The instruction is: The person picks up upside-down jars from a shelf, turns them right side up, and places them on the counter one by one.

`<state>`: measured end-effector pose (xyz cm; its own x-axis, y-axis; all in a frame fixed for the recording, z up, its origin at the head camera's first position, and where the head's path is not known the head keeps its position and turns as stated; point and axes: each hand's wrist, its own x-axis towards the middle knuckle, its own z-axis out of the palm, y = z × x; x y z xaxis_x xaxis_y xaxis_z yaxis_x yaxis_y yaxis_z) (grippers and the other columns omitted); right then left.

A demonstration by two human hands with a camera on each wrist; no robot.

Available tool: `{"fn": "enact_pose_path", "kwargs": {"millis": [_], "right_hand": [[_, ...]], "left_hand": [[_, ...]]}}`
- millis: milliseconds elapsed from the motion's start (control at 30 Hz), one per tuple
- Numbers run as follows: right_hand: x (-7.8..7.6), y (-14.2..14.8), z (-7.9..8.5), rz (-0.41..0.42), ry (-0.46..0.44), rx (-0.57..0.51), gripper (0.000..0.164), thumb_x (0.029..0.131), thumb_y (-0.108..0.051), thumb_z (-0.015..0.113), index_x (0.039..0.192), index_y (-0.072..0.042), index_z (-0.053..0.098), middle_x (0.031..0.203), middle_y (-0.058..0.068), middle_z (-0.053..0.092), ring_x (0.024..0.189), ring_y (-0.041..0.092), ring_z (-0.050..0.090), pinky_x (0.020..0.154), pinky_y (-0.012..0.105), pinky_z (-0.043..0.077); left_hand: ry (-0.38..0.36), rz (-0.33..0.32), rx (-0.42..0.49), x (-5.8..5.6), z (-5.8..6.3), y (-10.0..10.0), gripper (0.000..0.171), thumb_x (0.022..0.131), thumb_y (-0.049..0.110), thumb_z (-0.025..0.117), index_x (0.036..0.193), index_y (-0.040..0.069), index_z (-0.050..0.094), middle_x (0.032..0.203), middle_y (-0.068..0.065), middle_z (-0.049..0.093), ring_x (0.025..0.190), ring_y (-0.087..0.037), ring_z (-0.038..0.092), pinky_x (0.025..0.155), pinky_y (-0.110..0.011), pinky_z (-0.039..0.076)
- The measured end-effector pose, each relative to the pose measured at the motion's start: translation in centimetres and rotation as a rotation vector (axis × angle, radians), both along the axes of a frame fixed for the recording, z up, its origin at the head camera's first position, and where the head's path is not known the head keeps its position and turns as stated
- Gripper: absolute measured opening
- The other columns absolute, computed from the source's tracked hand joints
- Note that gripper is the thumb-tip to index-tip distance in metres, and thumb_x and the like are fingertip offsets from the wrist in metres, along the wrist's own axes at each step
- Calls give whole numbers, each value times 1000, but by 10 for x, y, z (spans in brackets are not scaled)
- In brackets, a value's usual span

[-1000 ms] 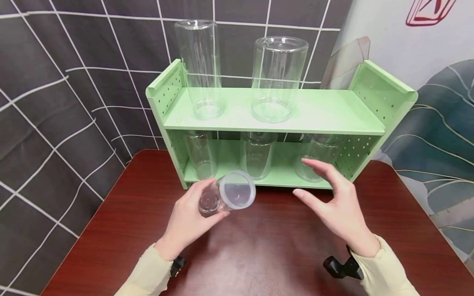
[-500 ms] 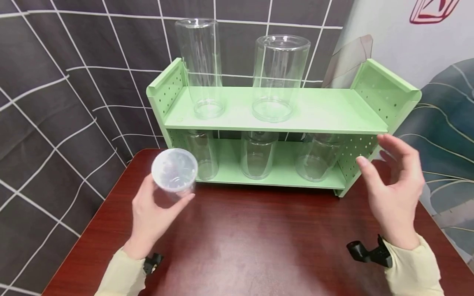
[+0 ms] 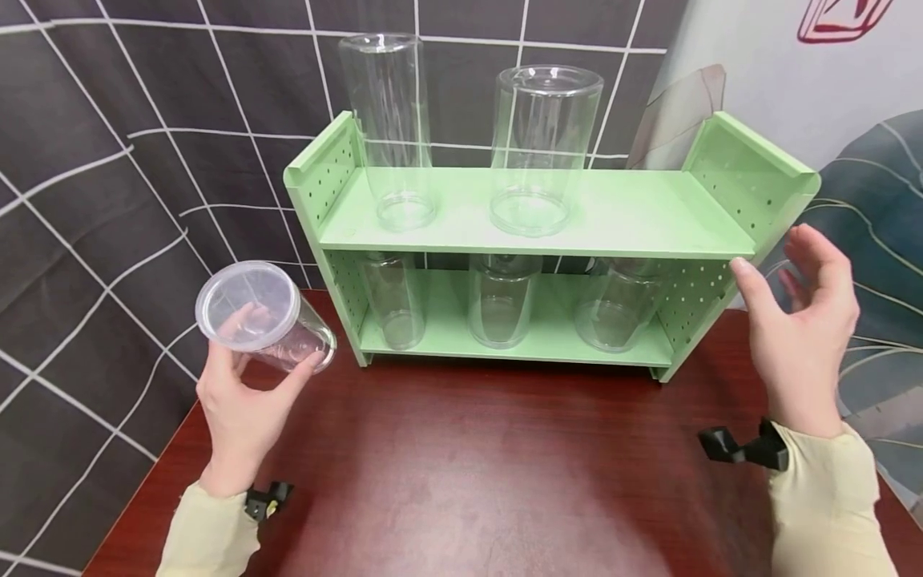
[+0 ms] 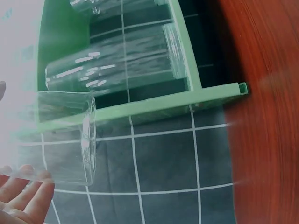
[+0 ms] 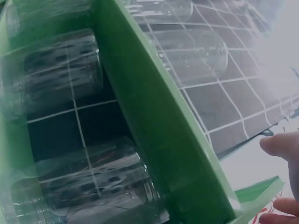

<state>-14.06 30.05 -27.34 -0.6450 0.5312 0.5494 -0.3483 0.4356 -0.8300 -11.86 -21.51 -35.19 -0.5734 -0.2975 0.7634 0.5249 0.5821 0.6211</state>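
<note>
My left hand (image 3: 241,409) grips a clear jar (image 3: 306,336) with a translucent lid (image 3: 248,304). Tilted, the jar is held off the table, left of the green shelf unit (image 3: 634,212), its lid toward the head camera. In the left wrist view, the clear jar (image 4: 70,140) shows its base, with fingertips (image 4: 39,198) along its lower side. My right hand (image 3: 804,336) holds nothing and hovers by the shelf's right side panel, fingers loosely bent, thumb apart. Part of the right hand (image 5: 285,158) appears at the right edge of the right wrist view.
Two clear cylinders, one tall and narrow (image 3: 389,120), one wider (image 3: 544,144), stand on the upper shelf. On the lower shelf are three clear jars: left (image 3: 392,304), middle (image 3: 503,312) and right (image 3: 620,316). A reddish-brown table (image 3: 490,457) lies beneath; a grid-patterned dark curtain (image 3: 94,200) hangs left and behind.
My left hand has carried the jar leftward, away from the front of the shelf, and the jar's tilt has changed. The right hand has moved right and up.
</note>
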Motion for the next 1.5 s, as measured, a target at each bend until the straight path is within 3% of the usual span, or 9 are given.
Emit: {"fn": "enact_pose_path", "kwargs": {"millis": [133,267,400,500,733,967,1300,1500], "right_hand": [[-9,2,7,43,-16,-39,57,90,-6,74,143,-16,57,140,5,57,128,17,53,112,25,37],[-15,3,13,49,-8,-60,55,90,-6,74,142,-15,57,138,6,58,125,18,55,110,25,40],[-22,3,16,49,4,-80,53,90,-7,75,141,-13,58,134,8,61,120,18,58,106,24,44],[-26,4,17,20,7,-75,50,90,-8,76,138,-12,62,129,9,64,113,16,62,101,23,47],[-30,2,23,-78,-6,-50,42,91,-10,75,132,-13,69,123,5,71,103,7,67,95,19,50],[-27,-5,30,-141,-3,-76,36,89,-5,72,124,-12,74,118,4,73,102,7,69,95,21,51],[-28,-3,23,-170,-3,-3,37,86,-4,73,122,-12,75,113,4,74,97,4,70,91,19,53],[-31,1,20,-166,1,1,36,85,-3,75,121,-12,76,111,3,75,97,4,70,89,19,53]], "left_hand": [[-22,8,21,-1,3,0,85,62,-6,93,139,3,58,123,-7,67,103,-6,63,93,-19,50],[-93,15,78,-6,1,-3,78,67,-8,91,137,4,58,116,-6,67,101,-6,64,95,-20,50],[-153,26,119,-21,-11,-15,65,70,-2,92,126,-1,59,111,-4,68,100,-8,65,93,-21,51],[-189,33,107,-33,-20,-25,61,73,5,92,123,-3,58,117,-3,68,101,-7,64,94,-20,50],[-344,119,52,-56,-34,-41,65,81,27,88,133,6,56,125,-3,68,105,-14,63,86,-16,46],[-494,122,57,-75,-43,-49,71,84,32,85,139,6,50,129,-11,65,116,-25,61,84,-15,46],[-615,88,58,-94,-50,-57,77,86,32,83,146,3,45,135,-19,60,124,-30,58,102,-43,49],[-645,67,44,-99,-54,-59,78,86,30,83,148,2,43,137,-21,58,124,-32,57,103,-46,48]]}}
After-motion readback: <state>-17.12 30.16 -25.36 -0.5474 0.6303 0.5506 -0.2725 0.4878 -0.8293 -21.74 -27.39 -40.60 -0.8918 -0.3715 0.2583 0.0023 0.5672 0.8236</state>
